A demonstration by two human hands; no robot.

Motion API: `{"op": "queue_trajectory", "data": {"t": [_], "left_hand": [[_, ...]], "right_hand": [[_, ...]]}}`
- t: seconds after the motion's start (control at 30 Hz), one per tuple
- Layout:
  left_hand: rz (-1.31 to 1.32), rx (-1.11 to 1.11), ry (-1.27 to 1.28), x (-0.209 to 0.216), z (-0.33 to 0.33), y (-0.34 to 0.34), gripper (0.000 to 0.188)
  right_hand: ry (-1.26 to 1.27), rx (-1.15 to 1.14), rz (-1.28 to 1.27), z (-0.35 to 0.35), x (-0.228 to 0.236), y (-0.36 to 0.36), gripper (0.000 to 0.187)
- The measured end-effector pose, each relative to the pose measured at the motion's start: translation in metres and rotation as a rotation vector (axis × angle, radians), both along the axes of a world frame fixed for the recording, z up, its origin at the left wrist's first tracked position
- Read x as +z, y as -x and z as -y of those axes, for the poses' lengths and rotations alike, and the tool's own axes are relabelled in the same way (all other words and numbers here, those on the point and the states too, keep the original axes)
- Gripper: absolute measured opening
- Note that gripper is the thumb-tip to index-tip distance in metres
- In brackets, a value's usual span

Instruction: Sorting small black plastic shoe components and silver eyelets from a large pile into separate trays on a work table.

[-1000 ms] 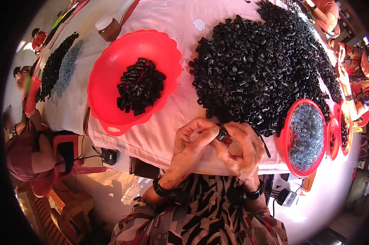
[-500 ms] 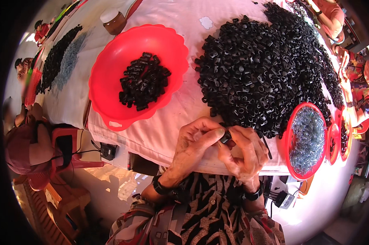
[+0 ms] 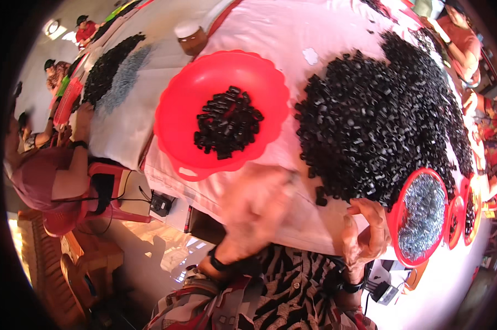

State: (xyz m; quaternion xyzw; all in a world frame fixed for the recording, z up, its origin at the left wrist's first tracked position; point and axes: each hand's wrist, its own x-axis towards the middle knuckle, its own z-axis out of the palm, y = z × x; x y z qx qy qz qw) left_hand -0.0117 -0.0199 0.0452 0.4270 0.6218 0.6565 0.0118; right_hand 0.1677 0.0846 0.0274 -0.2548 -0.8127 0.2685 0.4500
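Note:
My left hand (image 3: 256,206) is a motion blur over the table's near edge, just below the big red bowl (image 3: 174,110), which holds a small pile of black tube pieces (image 3: 226,124). Whether the left hand holds anything is lost in the blur. My right hand (image 3: 364,231) hovers with its fingers curled apart and nothing visible in them. It sits between a large heap of black tube pieces (image 3: 380,121) and a smaller red bowl (image 3: 396,212) filled with silvery metal bits (image 3: 423,220).
A white cloth (image 3: 292,33) covers the table. A brown jar (image 3: 192,37) stands behind the big bowl. More red bowls (image 3: 468,214) line the right edge. Other people sit at the left (image 3: 45,176) and top right (image 3: 463,38); another dark heap (image 3: 108,69) lies far left.
My hands were together on a small black piece at the table edge. They are apart now, and the left hand has swung up toward the big red bowl.

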Motion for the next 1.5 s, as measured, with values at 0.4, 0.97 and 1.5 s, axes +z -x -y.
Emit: {"op": "queue_trajectory", "data": {"t": [0.4,0.97,1.5], "left_hand": [[-0.133,-0.383,0.313,-0.024,-0.022,-0.002,0.023],[-0.211,-0.208,0.441,-0.034,-0.037,-0.016,0.022],[-0.216,-0.192,0.426,-0.031,-0.031,-0.007,0.024]], "right_hand": [[0.122,-0.208,-0.127,-0.009,-0.019,-0.010,0.012],[0.282,-0.678,-0.066,-0.037,0.040,-0.110,0.014],[0.070,-0.445,0.417,-0.070,0.010,-0.108,0.013]]}}
